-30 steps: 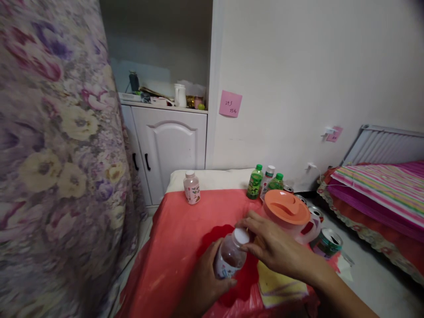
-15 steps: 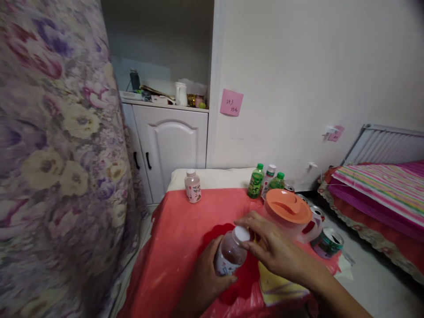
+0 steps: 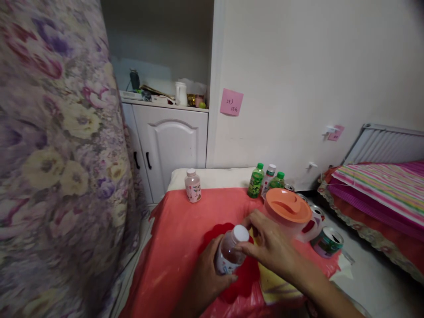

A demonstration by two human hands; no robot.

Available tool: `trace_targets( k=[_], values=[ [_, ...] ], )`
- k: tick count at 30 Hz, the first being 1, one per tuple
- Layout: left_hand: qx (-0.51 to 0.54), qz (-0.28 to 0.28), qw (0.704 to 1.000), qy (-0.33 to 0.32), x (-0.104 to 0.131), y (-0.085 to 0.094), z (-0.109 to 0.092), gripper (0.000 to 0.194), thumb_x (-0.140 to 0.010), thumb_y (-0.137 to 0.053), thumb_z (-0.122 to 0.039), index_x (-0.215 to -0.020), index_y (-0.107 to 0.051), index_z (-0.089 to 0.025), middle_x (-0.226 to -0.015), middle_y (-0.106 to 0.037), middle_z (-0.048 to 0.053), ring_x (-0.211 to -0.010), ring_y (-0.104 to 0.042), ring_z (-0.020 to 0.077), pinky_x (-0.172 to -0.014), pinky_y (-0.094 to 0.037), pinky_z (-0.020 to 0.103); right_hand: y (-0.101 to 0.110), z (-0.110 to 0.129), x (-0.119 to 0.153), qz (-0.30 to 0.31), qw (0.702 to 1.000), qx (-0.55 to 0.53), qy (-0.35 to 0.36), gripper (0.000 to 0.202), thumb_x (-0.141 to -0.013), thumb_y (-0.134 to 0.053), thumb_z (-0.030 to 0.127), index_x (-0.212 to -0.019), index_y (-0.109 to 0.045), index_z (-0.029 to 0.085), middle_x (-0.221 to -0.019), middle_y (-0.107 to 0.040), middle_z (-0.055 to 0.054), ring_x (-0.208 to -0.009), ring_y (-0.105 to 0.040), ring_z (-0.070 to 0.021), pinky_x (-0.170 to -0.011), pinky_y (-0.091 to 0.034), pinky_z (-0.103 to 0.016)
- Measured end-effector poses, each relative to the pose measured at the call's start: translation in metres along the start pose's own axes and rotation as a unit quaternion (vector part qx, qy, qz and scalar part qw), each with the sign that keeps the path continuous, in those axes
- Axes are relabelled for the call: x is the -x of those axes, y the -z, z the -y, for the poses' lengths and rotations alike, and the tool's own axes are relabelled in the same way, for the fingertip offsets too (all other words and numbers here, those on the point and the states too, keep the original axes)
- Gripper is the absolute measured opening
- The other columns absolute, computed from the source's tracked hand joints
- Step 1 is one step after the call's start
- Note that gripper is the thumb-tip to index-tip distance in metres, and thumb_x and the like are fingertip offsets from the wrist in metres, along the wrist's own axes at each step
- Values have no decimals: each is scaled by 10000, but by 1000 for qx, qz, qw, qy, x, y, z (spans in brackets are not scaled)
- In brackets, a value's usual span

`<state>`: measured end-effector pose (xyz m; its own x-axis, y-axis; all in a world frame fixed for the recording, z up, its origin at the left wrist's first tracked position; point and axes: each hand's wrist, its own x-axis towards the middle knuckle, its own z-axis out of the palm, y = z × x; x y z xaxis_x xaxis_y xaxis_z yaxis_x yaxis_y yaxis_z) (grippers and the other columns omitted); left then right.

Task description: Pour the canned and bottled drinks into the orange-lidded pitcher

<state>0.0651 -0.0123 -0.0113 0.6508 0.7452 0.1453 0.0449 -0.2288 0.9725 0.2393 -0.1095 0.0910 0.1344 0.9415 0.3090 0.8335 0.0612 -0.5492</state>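
Note:
A small clear plastic bottle point(image 3: 228, 254) with a white cap point(image 3: 240, 233) and a printed label tilts a little to the right in front of me. My left hand point(image 3: 207, 276) is closed around its body, thumb across the front. At the cap's right side is my right hand point(image 3: 273, 245), its thumb at the near edge and its bent fingers at the far edge. The cap sits on the bottle's neck. Under the bottle lies a red scalloped dish point(image 3: 241, 285), partly covered by the hands.
A pink-labelled bottle point(image 3: 193, 186) stands at the table's back left. Green-capped bottles point(image 3: 255, 181) stand at the back right. Close by my right hand are a pitcher with an orange lid point(image 3: 288, 206) and an open can point(image 3: 327, 243). A yellow cloth point(image 3: 278, 285) lies near the front edge.
Around the cap, my right thumb has shifted left and the fingers have moved right. My left hand and the bottle have barely moved.

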Motion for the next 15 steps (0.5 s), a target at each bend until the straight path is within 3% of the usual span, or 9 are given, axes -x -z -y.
trace_targets(
  k=[3, 6, 8, 10, 13, 15],
  values=[
    [-1, -4, 1000, -4, 0, 1, -1, 809, -559, -831, -151, -1332, -595, -201, -1373, -680, 124, -1282, -609, 362, -1116, -453, 485, -3, -1, 0, -12, 1000, -13, -18, 380, -793, -823, 415, -992, -576, 206, -948, -652, -30, -848, -616, -225, -704, -454, -346],
    [0, -7, 1000, -1, 1, 2, -4, 824, -557, -808, -119, -1347, -579, -172, -1386, -670, 143, -1282, -609, 356, -1120, -448, 478, -5, -5, 5, -10, 996, -81, 45, 397, -909, -693, 331, -1266, -549, 233, -1187, -659, -74, -1032, -632, -234, -873, -508, -392],
    [-3, -12, 1000, 4, 1, 3, -6, 827, -545, -806, -107, -1339, -582, -172, -1373, -678, 141, -1274, -613, 356, -1118, -450, 475, -7, -8, 9, -31, 992, -101, 67, 420, -938, -648, 290, -1337, -527, 247, -1255, -653, -85, -1101, -629, -234, -956, -501, -418],
    [-7, -15, 1000, 9, 1, 3, -7, 824, -538, -806, -102, -1329, -589, -177, -1368, -683, 138, -1277, -610, 361, -1122, -444, 479, -8, -10, 12, -56, 992, -105, 50, 433, -910, -694, 307, -1314, -552, 242, -1176, -687, -76, -1061, -649, -238, -950, -507, -425],
    [-16, -18, 1000, 16, 1, 3, -7, 848, -531, -790, -78, -1347, -585, -185, -1398, -669, 136, -1305, -591, 363, -1146, -422, 483, -8, -10, 15, -77, 988, -130, 19, 373, -919, -682, 358, -1256, -587, 227, -951, -705, -39, -877, -672, -218, -810, -539, -378],
    [-25, -22, 999, 23, 1, 3, -6, 864, -529, -780, -58, -1358, -583, -201, -1414, -663, 125, -1324, -579, 356, -1165, -404, 483, -9, -10, 16, -96, 984, -147, 11, 358, -951, -628, 364, -1279, -577, 228, -977, -712, -48, -837, -664, -205, -769, -542, -357]
  ],
)
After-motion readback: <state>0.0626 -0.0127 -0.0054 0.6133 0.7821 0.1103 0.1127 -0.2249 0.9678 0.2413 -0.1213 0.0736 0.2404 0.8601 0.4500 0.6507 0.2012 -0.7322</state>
